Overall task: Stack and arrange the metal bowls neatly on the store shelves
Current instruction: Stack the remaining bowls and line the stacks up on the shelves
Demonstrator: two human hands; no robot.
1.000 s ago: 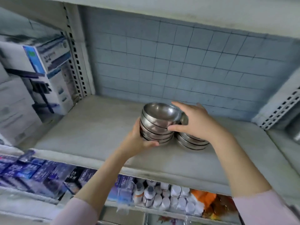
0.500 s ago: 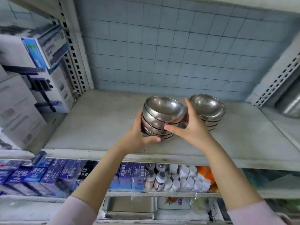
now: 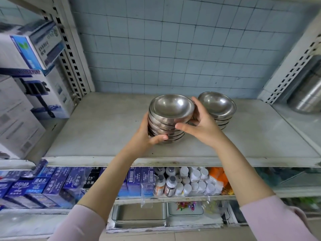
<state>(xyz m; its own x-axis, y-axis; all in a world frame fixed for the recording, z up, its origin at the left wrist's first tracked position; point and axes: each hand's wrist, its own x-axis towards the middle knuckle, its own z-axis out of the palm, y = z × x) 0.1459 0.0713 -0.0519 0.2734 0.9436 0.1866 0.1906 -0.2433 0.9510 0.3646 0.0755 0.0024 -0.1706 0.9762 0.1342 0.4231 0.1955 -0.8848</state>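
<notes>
Bowls made of shiny metal sat one inside another in a stack [image 3: 167,122] on the pale grey shelf [image 3: 97,133]. This near stack stood toward the front middle of the shelf, and its bottom seemed to rest on the board, though the hands hid part of it.

The left hand [image 3: 145,138] wrapped the left side of the stack low down, with the thumb curled across the front of the lowest bowls. The right hand [image 3: 202,126] pressed on the right side, thumb in front and fingers reaching up behind the rim of the top bowl. Both hands were closed on the stack, squeezing it from two sides. That was probably to keep the slippery bowls from sliding apart and to line them up straight.

Just beside it, on the right and a bit further back, a second stack of bowls [image 3: 218,108] stood by itself. The right hand's fingers sat in the small gap between the two stacks. The stacks were likely kept close so they made a neat row.

At the far left were big white boxes [image 3: 33,70]. On the shelf below sat blue boxes [image 3: 57,183] and little white bottles [image 3: 187,181]. At the far right edge a large metal pot [image 3: 307,94] showed only in part.
</notes>
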